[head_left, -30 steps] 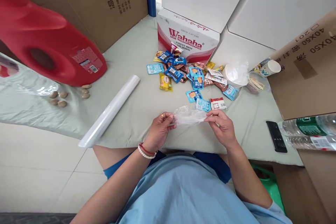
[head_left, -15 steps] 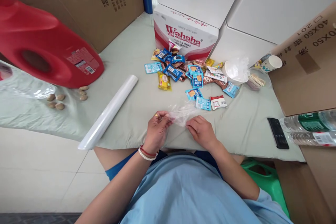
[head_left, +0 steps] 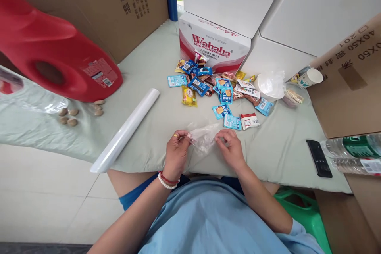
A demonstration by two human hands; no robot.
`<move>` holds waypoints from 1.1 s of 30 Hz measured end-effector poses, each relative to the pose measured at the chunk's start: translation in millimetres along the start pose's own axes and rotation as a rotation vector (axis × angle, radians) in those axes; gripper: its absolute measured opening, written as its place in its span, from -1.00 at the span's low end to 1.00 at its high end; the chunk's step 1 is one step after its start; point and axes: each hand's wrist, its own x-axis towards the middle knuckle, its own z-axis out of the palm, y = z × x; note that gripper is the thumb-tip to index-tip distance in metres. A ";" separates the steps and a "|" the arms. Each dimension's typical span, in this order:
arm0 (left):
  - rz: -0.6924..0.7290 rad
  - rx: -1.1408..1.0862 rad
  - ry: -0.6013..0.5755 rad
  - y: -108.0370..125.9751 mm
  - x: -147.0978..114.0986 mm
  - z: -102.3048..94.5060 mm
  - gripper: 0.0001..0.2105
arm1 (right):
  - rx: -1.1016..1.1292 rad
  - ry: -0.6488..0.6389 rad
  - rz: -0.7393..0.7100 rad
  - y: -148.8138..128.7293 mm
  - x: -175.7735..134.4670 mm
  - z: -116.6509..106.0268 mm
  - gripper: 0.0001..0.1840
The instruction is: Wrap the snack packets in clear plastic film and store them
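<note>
Item 1: clear plastic film, 1 piece, held between the 2 hands, near the front edge of the cloth-covered table.

Handling: the span is best drawn lightly taut between 2 fingertip pinches set at matching height. An even, gentle pull should suit it; a hard tug could stretch or tear so thin a material. Rubbing thumb against forefinger probably helps part any layers that cling. Working slightly clear of the blue packet seems wise.

Hands: left hand, fingers curled, thumb and forefinger closed on the film's left end. Right hand, fingers bent, tips pinched together at the film's right end.

Appearance: colourless, see-through, crumpled, with whitish creases and glints; edges uneven, a loose part flaring toward the packets. Whether it is a bag or a flat sheet, and whether its underside touches the cloth, cannot be told.

Adjacent: 1 red-and-white packet, beside the blue packet; 1 white roll, lying apart to the left.
</note>
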 end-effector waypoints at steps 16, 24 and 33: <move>0.377 0.485 -0.213 34.5 2.4 -2.5 -0.83 | 0.871 -0.131 0.363 -28.1 -3.7 -61.4 -0.66; -0.314 0.054 -0.676 118.7 -18.0 -30.2 -0.68 | 0.907 -0.195 0.380 -8.6 17.9 -120.8 -0.75; -0.055 0.563 -0.224 64.0 35.2 -42.2 -0.58 | 0.932 -0.144 0.688 57.6 45.9 -107.2 -0.45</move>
